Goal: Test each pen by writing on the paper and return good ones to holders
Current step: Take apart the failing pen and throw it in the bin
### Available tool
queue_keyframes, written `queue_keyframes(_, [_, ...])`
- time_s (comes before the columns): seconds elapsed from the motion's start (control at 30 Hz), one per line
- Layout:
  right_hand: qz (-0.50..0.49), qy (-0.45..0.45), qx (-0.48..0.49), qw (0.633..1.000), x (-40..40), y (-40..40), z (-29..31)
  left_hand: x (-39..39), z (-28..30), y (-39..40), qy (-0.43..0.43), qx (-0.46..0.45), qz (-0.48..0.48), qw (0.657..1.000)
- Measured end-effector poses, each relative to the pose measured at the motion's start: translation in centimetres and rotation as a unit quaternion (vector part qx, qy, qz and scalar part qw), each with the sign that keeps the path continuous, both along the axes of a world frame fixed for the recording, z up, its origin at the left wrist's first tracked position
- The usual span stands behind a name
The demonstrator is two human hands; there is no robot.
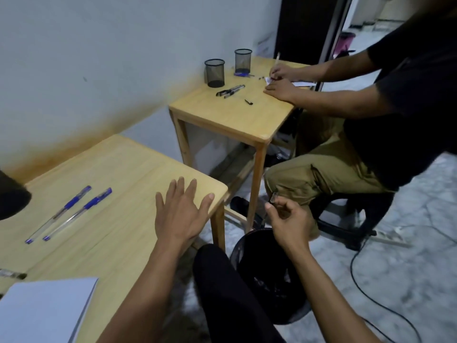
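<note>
While left hand [181,214] lies flat, fingers spread, on surface [118,169], right hand [288,220] pinches clear pen [274,199] above black bin [267,276]; 2 blue pens [69,215] lie on surface near paper [44,310].

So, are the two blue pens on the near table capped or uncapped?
Capped: each of the two blue pens lying on the near table shows a blue cap on its end.

At nine o'clock a dark holder [12,194] is cut by the left edge. At seven o'clock the paper pad [47,310] runs off the bottom, and a blurred pen [12,274] is cropped beside it. The right hand [288,219] pinches something small and clear, too blurred to identify. The bin [269,276] contents are unreadable.
</note>
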State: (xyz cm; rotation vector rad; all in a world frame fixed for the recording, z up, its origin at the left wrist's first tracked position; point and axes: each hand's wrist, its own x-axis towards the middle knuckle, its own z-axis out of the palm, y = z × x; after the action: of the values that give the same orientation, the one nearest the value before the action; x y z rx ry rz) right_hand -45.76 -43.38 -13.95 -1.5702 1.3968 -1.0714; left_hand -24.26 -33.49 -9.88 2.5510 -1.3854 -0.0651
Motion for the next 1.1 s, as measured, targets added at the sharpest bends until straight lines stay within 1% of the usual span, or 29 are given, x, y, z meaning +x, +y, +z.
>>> queue_keyframes(0.13, [-0.020, 0.019, 0.054, 0.998, -0.5, 0.1, -2.2, -0.1, 0.0, 0.0, -0.004, 0.004, 0.002, 1.000])
queue_keyframes(0.3, [0.010, 0.019, 0.105, 0.994, -0.8, 0.0, -3.1, -0.1, -0.1, 0.0, -0.009, -0.001, 0.001, 1.000])
queue_keyframes(0.53, [0.010, 0.003, 0.110, 0.994, -0.8, -0.4, -3.0, 0.0, -0.3, -0.1, -0.020, -0.001, 0.004, 1.000])
queue_keyframes(0.73, [0.016, -0.025, 0.114, 0.993, -0.5, -0.2, -1.6, -0.1, 0.0, 0.0, 0.000, -0.009, 0.009, 1.000])
queue_keyframes(0.8, [0.032, -0.045, 0.106, 0.993, 0.0, 0.1, -0.1, 0.0, 0.2, 0.0, 0.023, -0.016, 0.010, 1.000])
queue_keyframes(0.87, [0.064, -0.069, 0.090, 0.991, 0.6, 0.5, 2.0, 0.1, 1.0, 0.3, 0.074, -0.038, 0.005, 0.997])
queue_keyframes(0.93, [0.103, -0.092, 0.074, 0.988, 1.4, 0.9, 4.2, 0.0, 2.2, 1.0, 0.152, -0.092, 0.014, 0.984])
queue_keyframes(1.0, [0.140, -0.108, 0.054, 0.983, 2.6, 1.3, 6.1, -0.2, 3.7, 2.2, 0.208, -0.153, 0.031, 0.966])
queue_keyframes(1.1, [0.194, -0.125, 0.034, 0.972, 5.0, 1.9, 8.3, -0.2, 5.7, 4.4, 0.230, -0.200, 0.042, 0.951])
